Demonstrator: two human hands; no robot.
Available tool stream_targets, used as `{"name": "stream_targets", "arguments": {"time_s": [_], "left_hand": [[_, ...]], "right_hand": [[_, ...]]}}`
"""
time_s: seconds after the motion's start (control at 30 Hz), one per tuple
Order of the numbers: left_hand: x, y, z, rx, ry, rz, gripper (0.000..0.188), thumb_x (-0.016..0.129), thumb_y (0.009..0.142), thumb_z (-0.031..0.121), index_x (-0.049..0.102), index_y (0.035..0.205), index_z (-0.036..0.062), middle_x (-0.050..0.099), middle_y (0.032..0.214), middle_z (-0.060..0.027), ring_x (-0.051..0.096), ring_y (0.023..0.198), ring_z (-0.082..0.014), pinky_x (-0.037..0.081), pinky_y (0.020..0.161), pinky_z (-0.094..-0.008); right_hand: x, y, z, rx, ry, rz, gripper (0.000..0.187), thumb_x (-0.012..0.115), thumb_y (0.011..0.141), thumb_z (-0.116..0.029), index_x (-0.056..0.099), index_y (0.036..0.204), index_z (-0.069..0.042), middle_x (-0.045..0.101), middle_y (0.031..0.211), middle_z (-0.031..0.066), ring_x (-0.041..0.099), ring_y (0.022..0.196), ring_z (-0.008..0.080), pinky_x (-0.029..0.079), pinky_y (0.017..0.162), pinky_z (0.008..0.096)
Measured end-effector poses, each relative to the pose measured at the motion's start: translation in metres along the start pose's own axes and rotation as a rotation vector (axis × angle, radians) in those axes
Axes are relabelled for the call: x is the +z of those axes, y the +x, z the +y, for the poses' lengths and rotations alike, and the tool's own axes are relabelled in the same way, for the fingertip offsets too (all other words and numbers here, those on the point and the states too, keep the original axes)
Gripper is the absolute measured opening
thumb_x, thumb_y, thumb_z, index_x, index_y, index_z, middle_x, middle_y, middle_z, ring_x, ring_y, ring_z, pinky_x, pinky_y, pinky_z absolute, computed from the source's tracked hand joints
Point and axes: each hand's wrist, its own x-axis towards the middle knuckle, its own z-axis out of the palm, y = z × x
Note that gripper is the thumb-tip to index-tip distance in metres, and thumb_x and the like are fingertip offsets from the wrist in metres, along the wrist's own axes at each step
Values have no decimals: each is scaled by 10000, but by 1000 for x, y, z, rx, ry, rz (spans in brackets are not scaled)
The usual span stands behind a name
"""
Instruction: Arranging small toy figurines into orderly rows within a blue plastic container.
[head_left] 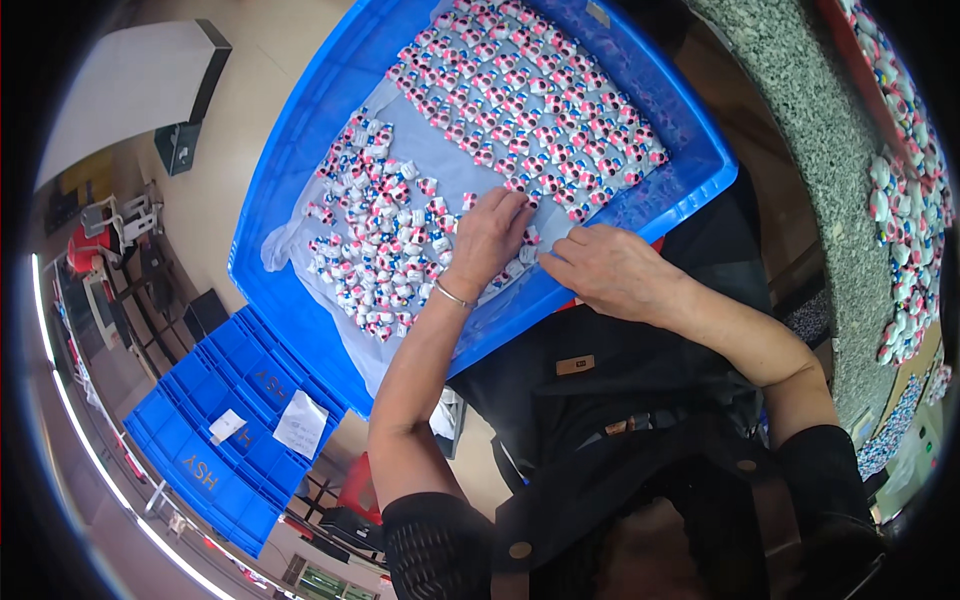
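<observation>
A blue plastic bin (290,150) stands before me, lined with a pale translucent sheet (455,180). On its far right part, small white, pink and blue figurines (560,100) stand in close rows. A loose heap of the same figurines (385,225) fills the left part. My left hand (490,238) reaches into the bin between rows and heap, its fingers curled down by the row's near end; whatever they grip is hidden. My right hand (618,272) is at the bin's near rim, thumb and fingers bent together, with their contents hidden too.
Stacked blue crates (225,430) with paper slips stand at the lower left. To the right runs a speckled stone counter edge (800,130), with more figurines (905,250) beyond it. A white table-like surface (130,85) is at the upper left.
</observation>
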Motion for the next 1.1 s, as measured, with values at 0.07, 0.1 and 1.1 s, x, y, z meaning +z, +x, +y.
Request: {"name": "stream_targets", "arguments": {"time_s": [0.07, 0.1, 1.1], "left_hand": [[0, 0, 1, -3, -26, 30, 168, 699, 786, 60, 630, 939, 49, 595, 859, -117, 602, 807, -311, 506, 696, -398], [-1, 0, 2, -1, -51, 59, 168, 693, 788, 53, 630, 944, 49, 594, 865, -120, 599, 800, -317, 504, 698, -404], [-2, 1, 24, 157, 137, -181, 320, 745, 752, 90, 610, 1042, 72, 577, 988, -106, 612, 879, -275, 522, 724, -329]], "right_hand": [[0, 0, 0, 1, -10, -16, 409, 704, 704, -106, 604, 1091, -18, 583, 883, 69, 594, 843, 228, 504, 709, 349], [0, -1, 1, 0, -6, -3, 417, 711, 700, -111, 604, 1093, -19, 583, 883, 68, 595, 844, 228, 505, 710, 349], [-23, -67, -35, 169, 205, 34, 458, 739, 763, -155, 597, 1186, -54, 433, 1441, 115, 351, 1379, 280, 260, 1146, 498]]}}
